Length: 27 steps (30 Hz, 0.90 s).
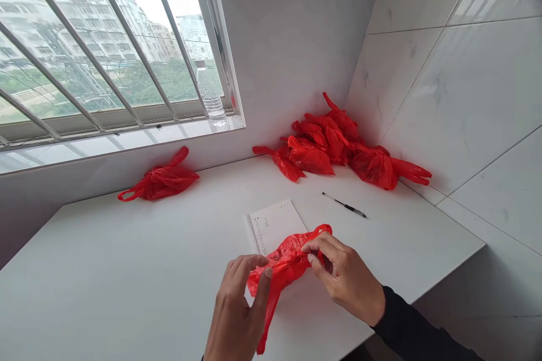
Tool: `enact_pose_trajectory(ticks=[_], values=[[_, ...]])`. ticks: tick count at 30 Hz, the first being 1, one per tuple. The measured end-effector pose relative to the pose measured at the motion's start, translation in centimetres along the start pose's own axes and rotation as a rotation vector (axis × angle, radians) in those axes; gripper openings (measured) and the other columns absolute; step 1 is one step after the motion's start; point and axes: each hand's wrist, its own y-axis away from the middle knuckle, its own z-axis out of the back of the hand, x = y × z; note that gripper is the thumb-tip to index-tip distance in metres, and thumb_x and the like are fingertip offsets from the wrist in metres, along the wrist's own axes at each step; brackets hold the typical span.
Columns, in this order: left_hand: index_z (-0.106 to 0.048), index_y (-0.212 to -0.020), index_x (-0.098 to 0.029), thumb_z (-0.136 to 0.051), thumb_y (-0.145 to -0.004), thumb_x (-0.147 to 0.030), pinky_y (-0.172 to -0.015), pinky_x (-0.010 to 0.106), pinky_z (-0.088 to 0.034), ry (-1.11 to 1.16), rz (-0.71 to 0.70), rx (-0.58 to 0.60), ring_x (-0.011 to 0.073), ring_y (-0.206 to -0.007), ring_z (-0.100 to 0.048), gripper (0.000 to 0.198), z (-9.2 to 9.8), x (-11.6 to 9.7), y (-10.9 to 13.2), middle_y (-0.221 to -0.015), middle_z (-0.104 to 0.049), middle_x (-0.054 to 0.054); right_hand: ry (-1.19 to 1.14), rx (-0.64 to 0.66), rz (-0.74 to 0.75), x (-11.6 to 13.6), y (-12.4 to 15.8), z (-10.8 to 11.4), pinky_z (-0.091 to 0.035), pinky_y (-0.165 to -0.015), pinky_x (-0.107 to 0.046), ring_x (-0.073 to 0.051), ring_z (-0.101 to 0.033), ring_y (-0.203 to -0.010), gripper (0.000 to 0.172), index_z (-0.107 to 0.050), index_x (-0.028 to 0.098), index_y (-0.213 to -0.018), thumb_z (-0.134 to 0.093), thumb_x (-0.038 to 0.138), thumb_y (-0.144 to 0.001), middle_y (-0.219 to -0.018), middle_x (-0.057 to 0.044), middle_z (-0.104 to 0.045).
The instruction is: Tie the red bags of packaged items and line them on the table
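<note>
A red plastic bag [292,262] lies in front of me, gathered into a twist or knot at its middle, with one handle loop up to the right and a strip hanging toward me. My right hand [341,271] pinches the bag near that gathered part with thumb and forefinger. At the bag's left end is my left hand [243,304], thumb and fingers curved and apart; whether the fingertips touch the plastic I cannot tell. Partly under the bag is a white notebook [275,223] with handwriting, its lower part hidden.
A black pen [344,205] lies right of the notebook. Several red bags [317,144] are heaped in the back corner, and another red bag [163,180] sits at the back left. A clear bottle [210,96] stands on the sill of the barred window. The white table [139,271] meets tiled walls.
</note>
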Motion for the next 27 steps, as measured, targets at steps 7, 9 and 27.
enact_pose_trajectory(ticks=[7,9,27], values=[[-0.062,-0.079,-0.025,-0.047,-0.098,-0.035,-0.065,0.033,-0.050,0.059,0.012,0.077,0.0211,-0.073,-0.058,0.026,-1.8,-1.2,-0.6,-0.076,-0.064,0.002,0.004,0.008,0.014,0.8,0.0,-0.4,-0.047,-0.060,-0.030,-0.014,-0.058,-0.064,0.019,-0.064,0.027,-0.101,-0.047,0.020,-0.097,-0.095,-0.001,-0.066],[-0.060,-0.081,-0.025,-0.046,-0.099,-0.039,-0.057,0.029,-0.046,0.078,0.076,0.033,0.0204,-0.072,-0.058,0.026,-1.3,-0.7,-0.6,-0.078,-0.063,0.003,0.026,-0.017,0.007,0.5,0.0,-0.4,-0.046,-0.058,-0.030,-0.013,-0.055,-0.060,0.019,-0.064,0.026,-0.101,-0.047,0.021,-0.097,-0.095,-0.001,-0.066],[-0.057,-0.077,-0.026,-0.050,-0.094,-0.057,-0.054,0.026,-0.042,0.167,0.354,-0.064,0.0194,-0.072,-0.056,0.036,0.8,-0.2,-0.4,-0.076,-0.063,-0.001,-0.026,-0.075,-0.020,0.8,-1.0,-0.1,-0.046,-0.064,-0.028,-0.014,-0.057,-0.069,0.008,-0.056,0.025,-0.093,-0.049,0.023,-0.096,-0.088,0.000,-0.059]])
